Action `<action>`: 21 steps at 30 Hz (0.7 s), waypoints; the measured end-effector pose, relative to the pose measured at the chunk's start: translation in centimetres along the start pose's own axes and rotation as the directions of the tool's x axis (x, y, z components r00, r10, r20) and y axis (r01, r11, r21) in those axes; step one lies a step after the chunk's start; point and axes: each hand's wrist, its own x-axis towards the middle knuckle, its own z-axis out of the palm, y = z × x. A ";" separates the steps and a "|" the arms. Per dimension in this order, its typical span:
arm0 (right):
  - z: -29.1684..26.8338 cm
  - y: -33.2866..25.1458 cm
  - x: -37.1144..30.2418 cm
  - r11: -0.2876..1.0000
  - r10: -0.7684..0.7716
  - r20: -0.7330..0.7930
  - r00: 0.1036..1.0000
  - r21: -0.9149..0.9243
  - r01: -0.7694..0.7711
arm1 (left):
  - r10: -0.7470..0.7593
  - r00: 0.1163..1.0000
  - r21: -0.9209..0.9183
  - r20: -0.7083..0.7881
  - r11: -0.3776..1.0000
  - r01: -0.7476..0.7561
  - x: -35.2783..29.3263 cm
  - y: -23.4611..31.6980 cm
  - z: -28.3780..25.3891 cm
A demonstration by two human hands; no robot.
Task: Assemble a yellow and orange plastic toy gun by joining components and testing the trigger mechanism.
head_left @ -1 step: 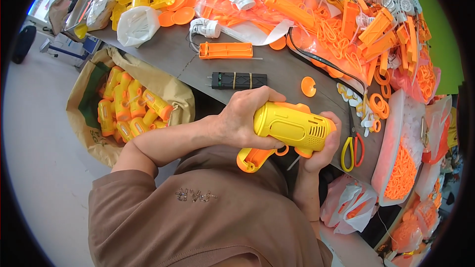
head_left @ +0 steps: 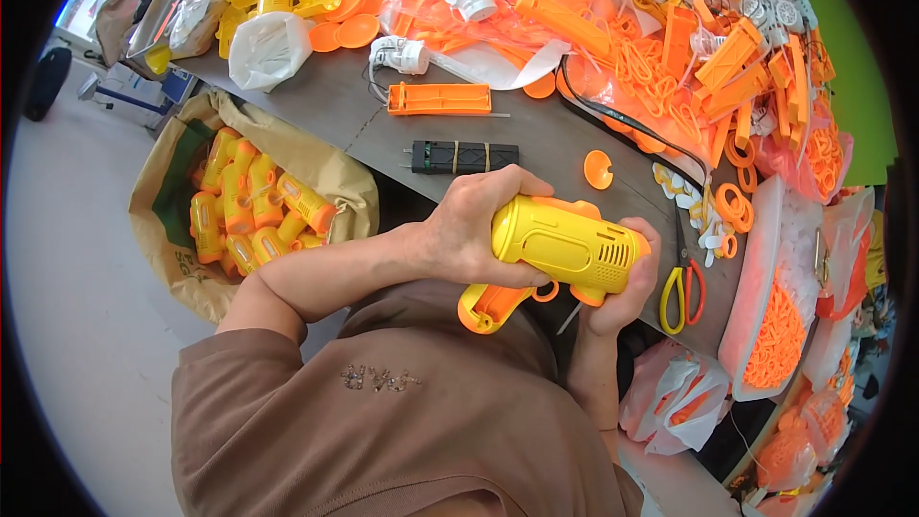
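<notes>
A yellow and orange plastic toy gun (head_left: pixel 565 244) is held sideways in front of my body, over the table's near edge. My left hand (head_left: pixel 471 230) wraps round its left end, thumb below and fingers over the top. The right end, with a vent grille, sits in my right hand (head_left: pixel 627 278), whose fingers curl behind it. The gun's handle, open and orange inside, hangs below beside a small orange ring-shaped part. Beyond my left hand lies a black rectangular block (head_left: pixel 464 156) with two bands round it. An orange notched disc (head_left: pixel 597 169) lies beyond the gun.
A tan bag (head_left: pixel 349 196) full of yellow and orange toy bodies stands at left. On the table (head_left: pixel 354 148) lie an orange tray-shaped part (head_left: pixel 438 99), a white motor unit (head_left: pixel 400 55) and scissors (head_left: pixel 674 299). Orange parts (head_left: pixel 593 24) heap at the back; a bin (head_left: pixel 756 268) holds orange rings.
</notes>
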 end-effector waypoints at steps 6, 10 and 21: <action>-0.3 0.0 0.3 1.000 -0.019 -0.043 0.999 -0.015 0.018 | -0.164 0.986 0.044 0.014 0.986 0.164 0.9 -0.6 -3.5; -1.7 0.4 0.5 1.000 0.024 -0.068 0.997 0.017 -0.023 | -0.038 0.833 0.465 -0.552 0.815 0.345 2.0 -8.0 -13.2; -2.0 1.5 0.3 0.998 -0.001 -0.026 1.000 -0.065 -0.001 | -0.120 0.940 0.866 -0.319 0.366 0.341 2.2 -13.7 -18.4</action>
